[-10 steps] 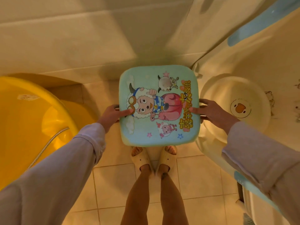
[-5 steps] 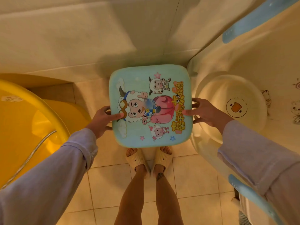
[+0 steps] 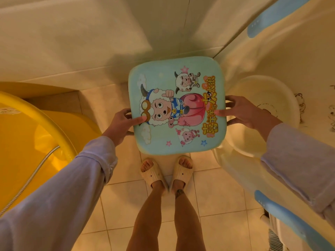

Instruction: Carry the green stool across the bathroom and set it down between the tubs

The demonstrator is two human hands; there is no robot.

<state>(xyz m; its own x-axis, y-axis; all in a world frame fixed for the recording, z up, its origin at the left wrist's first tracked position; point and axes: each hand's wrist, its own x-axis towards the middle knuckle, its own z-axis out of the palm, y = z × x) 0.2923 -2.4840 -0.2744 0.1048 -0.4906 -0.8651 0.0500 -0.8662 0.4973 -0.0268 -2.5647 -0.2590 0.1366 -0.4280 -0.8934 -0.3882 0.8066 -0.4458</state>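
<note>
1. Against the view of a second ago, the green stool (image 3: pixel 176 105) sits a little further left in the picture, further from the yellow tub; both hands grip its sides as before.
2. The stool is seen from straight above: a pale green square seat with rounded corners, printed with cartoon sheep, a pink snail and yellow characters. Whether its legs touch the floor (image 3: pixel 213 196) cannot be told, since the seat hides them.
3. The left hand (image 3: pixel 121 122) clasps the stool's left edge, thumb lying on top of the seat, fingers curled beneath.
4. The right hand (image 3: pixel 243 111) clasps the stool's right edge the same way, thumb on top, fingers under.
5. Just below the stool in the picture stand two feet in cream slippers (image 3: pixel 167 171) on the tiled floor.
6. Left of the stool, apart from it, lies the yellow tub (image 3: pixel 45 124), with a metal shower hose (image 3: pixel 30 176) running into it.
7. Right of the stool, close against its edge, stands the cream tub (image 3: pixel 262 57) with blue trim; a round cream basin (image 3: pixel 282 98) lies inside it, partly behind the right hand.
</note>
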